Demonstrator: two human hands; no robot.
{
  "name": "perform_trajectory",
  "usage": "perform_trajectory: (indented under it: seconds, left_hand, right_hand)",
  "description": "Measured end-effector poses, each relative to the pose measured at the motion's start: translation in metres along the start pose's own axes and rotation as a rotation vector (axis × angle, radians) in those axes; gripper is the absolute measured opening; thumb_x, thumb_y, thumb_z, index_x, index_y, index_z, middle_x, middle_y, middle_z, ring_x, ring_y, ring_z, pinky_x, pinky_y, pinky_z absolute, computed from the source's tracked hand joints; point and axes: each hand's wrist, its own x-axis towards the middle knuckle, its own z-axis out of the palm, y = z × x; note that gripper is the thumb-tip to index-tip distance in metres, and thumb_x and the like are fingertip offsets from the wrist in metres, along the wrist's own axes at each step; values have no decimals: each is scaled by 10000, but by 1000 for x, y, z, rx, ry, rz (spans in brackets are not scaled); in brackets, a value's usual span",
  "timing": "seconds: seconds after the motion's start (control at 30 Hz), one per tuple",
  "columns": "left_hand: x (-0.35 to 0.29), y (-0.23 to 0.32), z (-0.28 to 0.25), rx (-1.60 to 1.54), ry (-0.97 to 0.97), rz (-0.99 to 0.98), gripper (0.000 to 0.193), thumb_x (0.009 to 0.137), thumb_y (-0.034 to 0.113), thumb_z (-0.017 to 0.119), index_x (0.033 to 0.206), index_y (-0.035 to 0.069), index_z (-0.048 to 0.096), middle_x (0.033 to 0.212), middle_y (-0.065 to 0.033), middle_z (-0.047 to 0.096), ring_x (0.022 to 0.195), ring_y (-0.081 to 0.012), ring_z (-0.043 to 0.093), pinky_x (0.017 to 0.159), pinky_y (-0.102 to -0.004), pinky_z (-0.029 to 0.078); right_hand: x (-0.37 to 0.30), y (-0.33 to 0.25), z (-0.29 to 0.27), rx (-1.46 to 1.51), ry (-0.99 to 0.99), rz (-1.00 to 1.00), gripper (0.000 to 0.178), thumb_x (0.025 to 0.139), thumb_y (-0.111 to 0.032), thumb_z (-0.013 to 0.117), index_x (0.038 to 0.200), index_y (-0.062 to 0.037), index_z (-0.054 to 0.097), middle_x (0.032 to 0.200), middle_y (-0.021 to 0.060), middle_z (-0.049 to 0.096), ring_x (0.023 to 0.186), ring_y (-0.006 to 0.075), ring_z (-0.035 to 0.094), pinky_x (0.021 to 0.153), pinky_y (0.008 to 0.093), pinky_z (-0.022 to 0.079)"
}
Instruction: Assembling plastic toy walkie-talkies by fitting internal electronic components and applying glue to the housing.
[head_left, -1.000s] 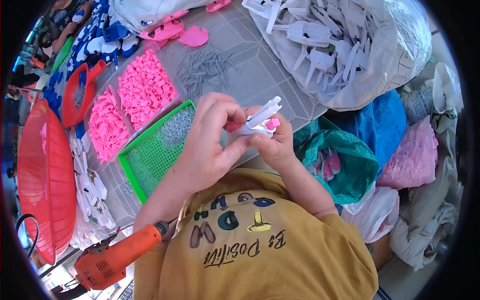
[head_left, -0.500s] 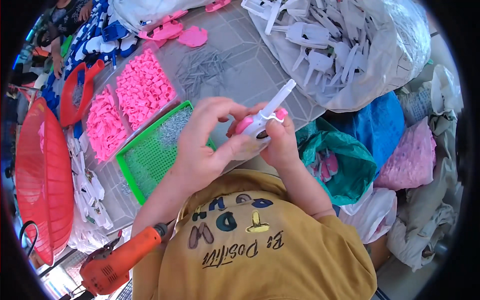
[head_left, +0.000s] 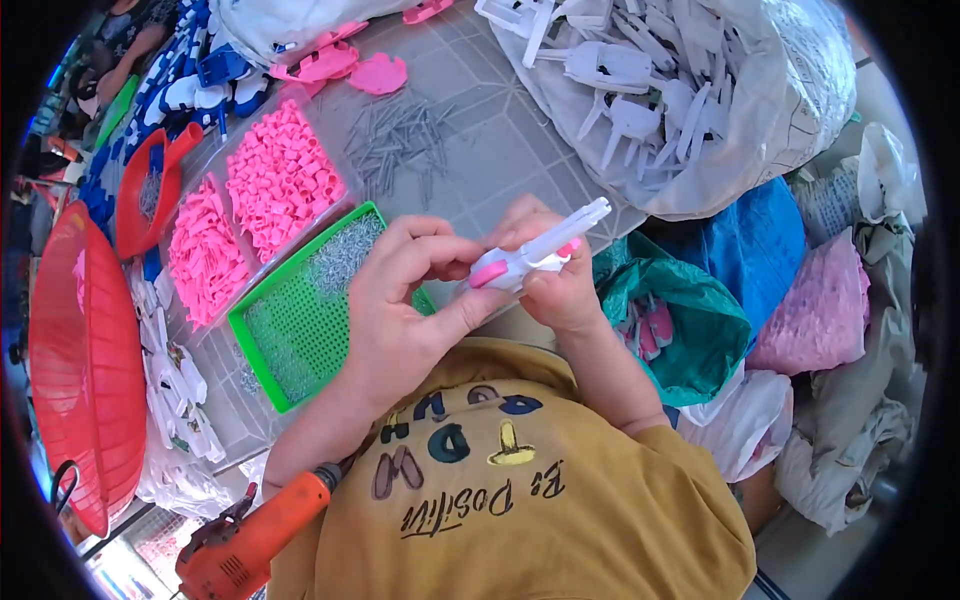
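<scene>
While both hands hover above the grey table (head_left: pixel 480 150), I see the left hand (head_left: pixel 400 310) and right hand (head_left: pixel 560 290) pinching 1 white plastic clip w/ pink insert (head_left: pixel 530 258). Judging: mid-assembly; next move likely needs firm press on the insert. Green mesh tray (head_left: pixel 300 330) just left; open room btwn tray and white bag of clips (head_left: pixel 700 110).

Nails (head_left: pixel 395 145) on tiled floor (head_left: pixel 500 140)

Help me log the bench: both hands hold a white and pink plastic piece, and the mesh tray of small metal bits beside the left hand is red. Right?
Not quite. In the head view the mesh tray is green, not red. Both the left hand and the right hand do hold the white and pink plastic piece.
</scene>
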Motion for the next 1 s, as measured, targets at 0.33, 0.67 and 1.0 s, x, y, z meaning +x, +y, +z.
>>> perform_trajectory:
  seconds: [0.33,0.67,1.0]
  left_hand:
    - [3,7,-9,-212,-95,-140,188,853,46,753,1028,-1,707,1065,-78,551,912,-136,590,807,-263,498]
    - [6,13,-6,265,13,345,222,733,-6,789,940,44,724,894,-65,628,799,-231,616,677,-305,499]
    - [8,17,-8,303,-11,385,218,727,-16,787,928,40,723,879,-71,647,782,-242,631,659,-325,512]
  right_hand:
    - [7,-4,-2,-99,-88,-80,389,746,-249,813,1049,-34,698,1019,88,595,939,180,582,825,315,467]
    - [8,-3,8,4,-41,-68,349,726,-141,822,1015,-16,669,1032,103,571,959,283,676,831,387,537]
    - [7,-3,7,44,-59,-85,353,732,-127,833,1015,-10,657,1046,100,552,965,339,686,838,418,550]
